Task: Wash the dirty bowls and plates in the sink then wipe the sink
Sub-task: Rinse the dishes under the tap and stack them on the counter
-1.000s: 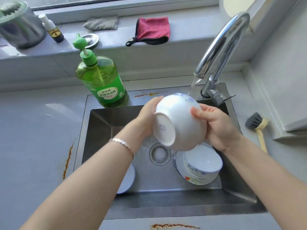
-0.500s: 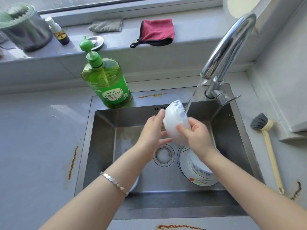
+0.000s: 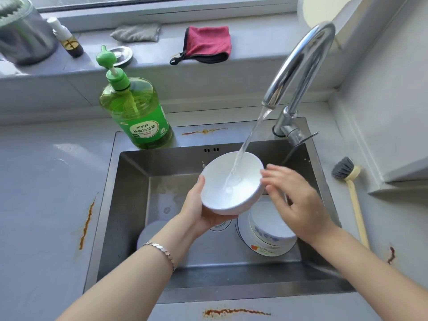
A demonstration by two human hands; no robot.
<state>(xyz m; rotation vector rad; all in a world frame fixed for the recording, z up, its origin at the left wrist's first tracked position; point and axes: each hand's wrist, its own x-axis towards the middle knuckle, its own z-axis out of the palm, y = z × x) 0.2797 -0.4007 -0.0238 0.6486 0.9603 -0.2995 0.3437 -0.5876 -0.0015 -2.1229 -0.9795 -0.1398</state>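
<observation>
A white bowl point(image 3: 222, 181) faces up over the steel sink point(image 3: 129, 205), and water from the tap point(image 3: 298, 66) runs into it. My left hand point(image 3: 199, 212) cups the bowl from below with the thumb on its left rim. My right hand point(image 3: 294, 202) is beside the bowl's right rim with fingers spread, its fingertips at the rim. Below it in the sink, a blue-patterned bowl point(image 3: 271, 225) sits on a plate point(image 3: 261, 249). Another white dish point(image 3: 150, 232) lies partly hidden under my left forearm.
A green dish soap bottle point(image 3: 136, 112) stands at the sink's back left corner. A dish brush point(image 3: 349, 186) lies on the counter to the right. On the sill lie a red cloth point(image 3: 208, 42), a grey cloth point(image 3: 136, 32), a metal pot point(image 3: 20, 35) and a small bottle point(image 3: 67, 40).
The bowl has been turned from bottom-up to mouth-up under the water. My right hand has let go of its side and now spreads beside the rim; my left hand holds it from below.
</observation>
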